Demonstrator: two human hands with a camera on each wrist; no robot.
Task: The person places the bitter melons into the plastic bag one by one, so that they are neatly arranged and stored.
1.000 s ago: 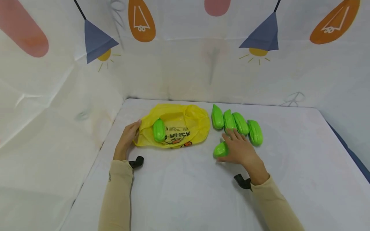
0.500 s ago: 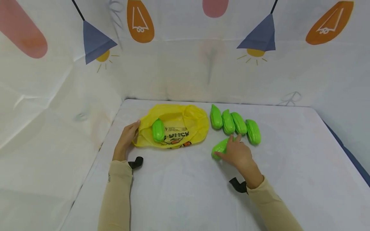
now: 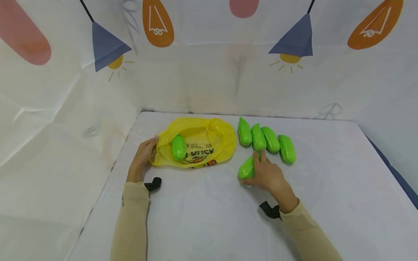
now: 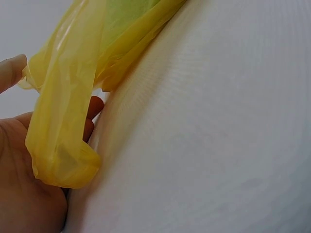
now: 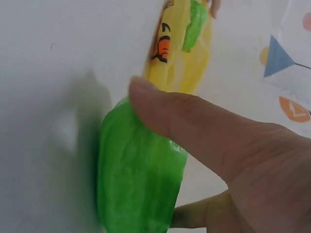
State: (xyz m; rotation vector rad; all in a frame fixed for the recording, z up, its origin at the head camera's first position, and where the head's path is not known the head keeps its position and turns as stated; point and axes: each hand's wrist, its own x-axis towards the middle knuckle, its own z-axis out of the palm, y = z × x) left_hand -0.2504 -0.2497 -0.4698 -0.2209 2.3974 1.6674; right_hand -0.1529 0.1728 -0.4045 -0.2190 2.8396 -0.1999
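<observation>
A yellow plastic bag (image 3: 225, 141) with dark print lies at the back left of the table, its mouth spread wide. Inside rests one glossy green oblong piece (image 3: 178, 148). My left hand (image 3: 142, 157) holds the bag's left edge; in the left wrist view, a fold of yellow film (image 4: 63, 121) passes between thumb and fingers. Right of the bag, my right hand (image 3: 269, 177) grips another green oblong piece (image 3: 246, 169), thumb on its near side and fingers on the far side. The right wrist view shows this green piece (image 5: 138, 170) ribbed and shiny, against the table.
Several more green oblong pieces (image 3: 258, 137) lie in a row behind my right hand. The white table (image 3: 202, 217) ends at a printed cloth backdrop (image 3: 209, 79), with another cloth (image 3: 58, 152) along the left side. Black mounts (image 3: 270, 210) stick out from both wrists.
My right hand has closed round the green piece and shifted slightly left with it, turning it a little. My left hand and the bag stay where they were.
</observation>
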